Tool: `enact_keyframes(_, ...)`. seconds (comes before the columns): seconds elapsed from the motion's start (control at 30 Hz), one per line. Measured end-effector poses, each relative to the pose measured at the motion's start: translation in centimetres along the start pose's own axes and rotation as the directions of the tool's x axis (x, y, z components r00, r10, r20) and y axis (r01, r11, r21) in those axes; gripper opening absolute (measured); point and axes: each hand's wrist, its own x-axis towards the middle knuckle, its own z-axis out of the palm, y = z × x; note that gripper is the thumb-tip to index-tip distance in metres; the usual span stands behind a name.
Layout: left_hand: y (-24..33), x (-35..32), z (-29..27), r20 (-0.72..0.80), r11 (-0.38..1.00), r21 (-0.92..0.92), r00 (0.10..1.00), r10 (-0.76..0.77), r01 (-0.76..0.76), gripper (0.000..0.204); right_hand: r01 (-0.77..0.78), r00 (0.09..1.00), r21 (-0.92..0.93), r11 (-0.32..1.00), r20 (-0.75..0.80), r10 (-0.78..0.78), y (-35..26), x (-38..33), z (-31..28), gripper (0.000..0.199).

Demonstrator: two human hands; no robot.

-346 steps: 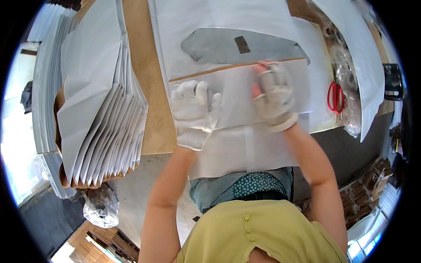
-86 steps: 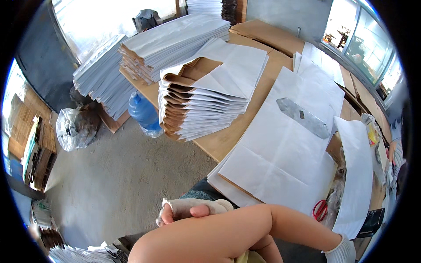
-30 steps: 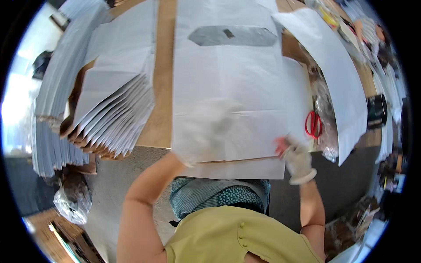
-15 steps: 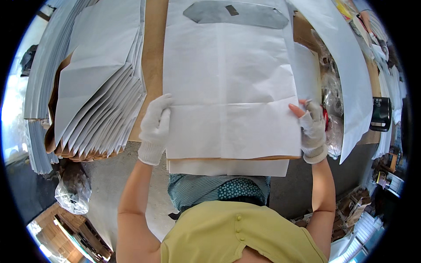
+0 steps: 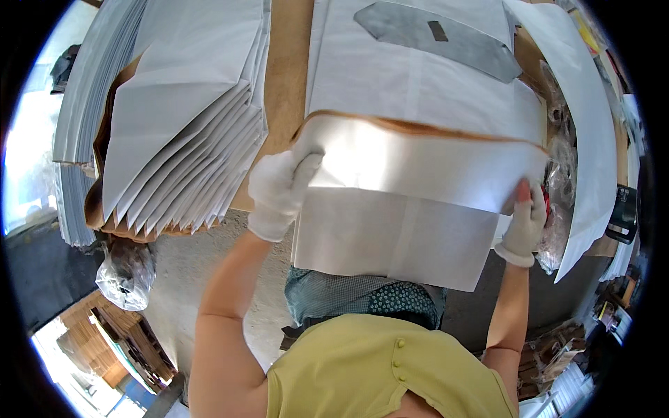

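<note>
A large white paper sack (image 5: 411,157) with a brown inner layer is folded upward at its near end, its brown edge facing away from me. My left hand (image 5: 279,191), in a white knitted glove, grips the fold's left side. At the right side my right hand (image 5: 527,221) pinches the fold; its glove leaves at least one fingertip bare. Below the raised flap, more white paper (image 5: 394,237) sticks out toward my body. Farther up on the sack lies a flat grey metal plate (image 5: 474,50) with angled ends and a small dark patch.
To the left stands a thick fanned stack of folded white sacks (image 5: 188,146) with brown edges. A long white curved sheet (image 5: 592,132) runs along the right, beside crumpled clear plastic (image 5: 561,167) and a black mug (image 5: 622,214). A plastic bag (image 5: 127,279) hangs at lower left.
The sack's near end, flat before, has been lifted and folded away from me by both hands. The whole view has shifted, so the table things sit farther right and the plate looks tilted.
</note>
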Motion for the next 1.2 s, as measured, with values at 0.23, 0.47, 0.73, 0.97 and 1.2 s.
enact_keyframes(0.23,-1.6,1.0,3.9,0.018,0.877,0.467,0.990,-0.141,0.117,0.018,0.021,0.997,-0.428,0.904,-0.055,-0.049,3.3,2.0,3.3,0.032)
enact_keyframes(0.47,-0.9,2.3,7.3,0.042,0.768,0.384,0.840,0.541,-0.513,0.048,-0.195,0.979,-0.403,0.894,-0.032,0.199,2.6,2.9,2.4,0.045)
enact_keyframes(0.73,3.0,4.2,6.6,0.292,0.839,0.401,0.920,0.262,-0.367,0.048,0.311,0.929,-0.811,0.496,0.149,-0.340,-4.0,3.6,7.8,0.046)
enact_keyframes(0.97,0.8,4.5,8.3,0.019,0.890,0.295,0.934,0.358,-0.347,0.032,0.579,0.815,-0.428,0.694,0.284,-0.505,-5.2,0.9,15.8,0.047)
enact_keyframes(1.2,2.0,5.1,8.5,-0.043,0.855,0.252,0.877,0.478,-0.453,0.038,0.426,0.860,-0.683,0.593,0.102,-0.500,1.5,3.3,2.8,0.041)
